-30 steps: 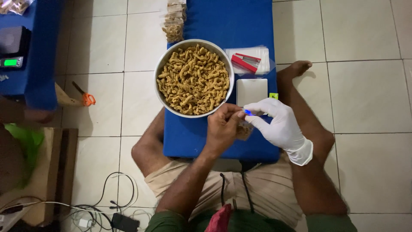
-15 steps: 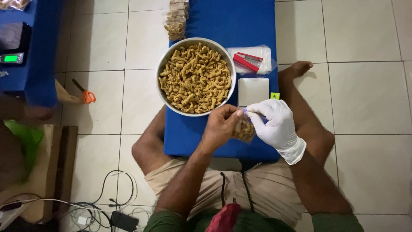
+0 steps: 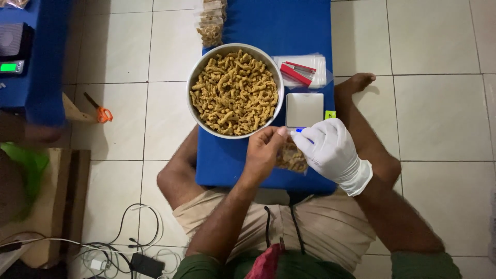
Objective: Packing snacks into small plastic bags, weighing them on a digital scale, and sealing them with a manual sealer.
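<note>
While the left hand (image 3: 263, 152) grips the snack bag (image 3: 292, 157), the gloved right hand (image 3: 330, 152) pinches it

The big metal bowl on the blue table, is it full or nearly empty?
Full. The metal bowl is heaped almost to its rim with curly golden-brown snack pieces; none of its bottom shows.

So the bowl (image 3: 235, 91) of snacks sits mid-tabletop (image 3: 268, 26), with the little scale (image 3: 304, 109) just to its right and a stapler (image 3: 296, 73) on a stack of bags (image 3: 315, 64) behind that. Filled packs (image 3: 211, 23) lie at the far edge, I think. Both hands, left (image 3: 263, 151) and right (image 3: 330, 150), hold a small bag (image 3: 292, 157) between them, in front of the bowl. Scissors (image 3: 99, 111) are on the floor, off left.
</note>
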